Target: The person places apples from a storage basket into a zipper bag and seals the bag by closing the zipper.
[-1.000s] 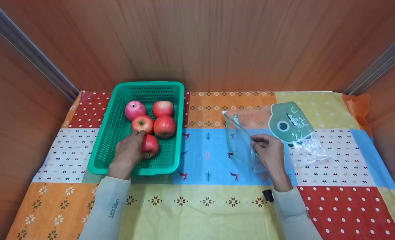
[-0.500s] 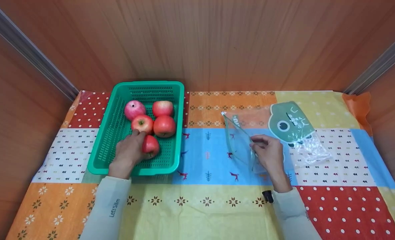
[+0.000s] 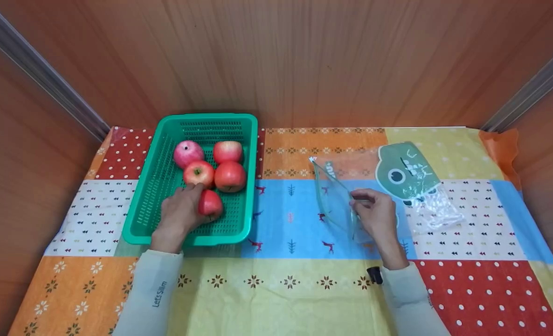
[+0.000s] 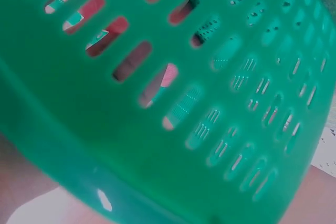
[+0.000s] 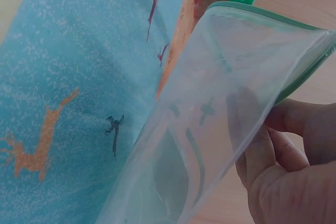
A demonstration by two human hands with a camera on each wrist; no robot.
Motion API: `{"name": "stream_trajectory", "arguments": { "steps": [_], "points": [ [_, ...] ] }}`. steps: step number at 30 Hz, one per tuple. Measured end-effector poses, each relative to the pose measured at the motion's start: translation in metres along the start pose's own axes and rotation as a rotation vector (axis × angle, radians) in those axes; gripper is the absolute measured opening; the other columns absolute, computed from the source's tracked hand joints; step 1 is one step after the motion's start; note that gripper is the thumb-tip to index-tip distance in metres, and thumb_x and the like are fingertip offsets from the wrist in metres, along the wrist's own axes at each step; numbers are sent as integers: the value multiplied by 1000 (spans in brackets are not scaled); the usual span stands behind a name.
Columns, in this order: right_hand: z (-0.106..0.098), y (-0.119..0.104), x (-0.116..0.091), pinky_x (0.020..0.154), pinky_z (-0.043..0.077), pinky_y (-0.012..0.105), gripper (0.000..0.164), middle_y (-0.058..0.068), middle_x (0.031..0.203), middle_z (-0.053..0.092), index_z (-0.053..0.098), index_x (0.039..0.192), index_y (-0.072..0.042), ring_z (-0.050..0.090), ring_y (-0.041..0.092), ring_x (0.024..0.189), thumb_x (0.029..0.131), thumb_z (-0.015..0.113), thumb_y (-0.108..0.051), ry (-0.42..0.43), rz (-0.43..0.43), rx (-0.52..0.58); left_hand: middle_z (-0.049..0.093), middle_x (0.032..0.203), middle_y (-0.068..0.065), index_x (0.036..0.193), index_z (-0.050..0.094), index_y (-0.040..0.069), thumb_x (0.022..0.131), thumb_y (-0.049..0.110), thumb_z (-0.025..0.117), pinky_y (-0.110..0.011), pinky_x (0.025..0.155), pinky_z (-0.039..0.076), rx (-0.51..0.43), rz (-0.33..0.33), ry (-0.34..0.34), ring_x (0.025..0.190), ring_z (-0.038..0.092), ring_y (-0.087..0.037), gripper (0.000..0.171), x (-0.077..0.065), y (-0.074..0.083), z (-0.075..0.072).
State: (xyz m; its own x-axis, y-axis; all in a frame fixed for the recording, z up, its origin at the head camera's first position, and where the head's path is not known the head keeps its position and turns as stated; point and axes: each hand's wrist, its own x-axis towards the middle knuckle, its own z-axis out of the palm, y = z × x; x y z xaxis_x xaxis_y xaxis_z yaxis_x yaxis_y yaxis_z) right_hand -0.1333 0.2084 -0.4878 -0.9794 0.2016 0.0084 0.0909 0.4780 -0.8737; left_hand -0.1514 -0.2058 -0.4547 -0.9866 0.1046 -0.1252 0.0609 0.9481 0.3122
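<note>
My left hand point(image 3: 178, 211) reaches into a green plastic basket point(image 3: 254, 186) and grips the nearest red apple point(image 3: 212, 205) from its left side. Several more apples lie behind it, including a red one point(image 3: 230, 176) and a pinkish one point(image 3: 189, 154). In the left wrist view the slotted basket wall point(image 4: 157, 145) hides most of that hand. My right hand point(image 3: 378, 215) pinches the rim of a clear zip bag point(image 3: 337, 200), whose mouth gapes toward the basket. The right wrist view shows thumb and fingers at the green zip edge point(image 5: 310, 69).
A patchwork-patterned tablecloth point(image 3: 286, 298) covers the table. The bag's far part, printed with a green cartoon face point(image 3: 390, 163), lies flat to the right. Wooden panels point(image 3: 304, 60) enclose the back and both sides. The basket stands close to the back panel.
</note>
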Motion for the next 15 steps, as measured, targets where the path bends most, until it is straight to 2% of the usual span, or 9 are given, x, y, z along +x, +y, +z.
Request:
{"name": "stream_trajectory", "arguments": {
  "steps": [1,5,7,9,13,15],
  "points": [
    [0,0,0,97,59,46,23,25,119,75,75,119,7,75,41,109,97,68,6,0,0,0,65,124,-25,140,55,2,86,21,88,-66,90,51,0,-1,7,109,58,-47,67,0,0,0],
    [0,0,0,87,60,23,22,25,117,76,76,117,7,76,40,106,95,70,7,12,-14,-2,62,127,-26,140,56,1,85,22,89,-67,89,52,9,21,51,111,57,-48,67,-3,-1,0],
    [0,1,0,83,58,18,22,25,116,76,77,116,7,76,39,105,94,71,7,17,-23,-8,61,128,-26,139,57,0,84,22,89,-67,88,52,18,43,78,112,56,-48,67,-4,-1,0],
    [1,0,0,85,60,22,22,25,116,76,77,115,7,76,39,105,94,71,7,18,-25,-13,62,128,-26,138,58,-1,84,20,89,-67,87,53,28,64,110,112,56,-49,66,-6,-1,0],
    [1,0,-1,97,60,45,23,25,119,75,76,118,6,75,41,109,96,70,6,10,-18,-19,63,129,-26,138,60,-1,82,16,90,-67,86,53,42,92,171,112,57,-48,65,-8,0,1],
    [1,0,-2,99,58,50,23,25,120,75,76,119,6,74,41,111,97,70,6,4,-15,-19,63,130,-26,138,60,0,82,15,90,-66,87,53,54,99,191,113,57,-48,66,-9,1,1]
  ]
}}
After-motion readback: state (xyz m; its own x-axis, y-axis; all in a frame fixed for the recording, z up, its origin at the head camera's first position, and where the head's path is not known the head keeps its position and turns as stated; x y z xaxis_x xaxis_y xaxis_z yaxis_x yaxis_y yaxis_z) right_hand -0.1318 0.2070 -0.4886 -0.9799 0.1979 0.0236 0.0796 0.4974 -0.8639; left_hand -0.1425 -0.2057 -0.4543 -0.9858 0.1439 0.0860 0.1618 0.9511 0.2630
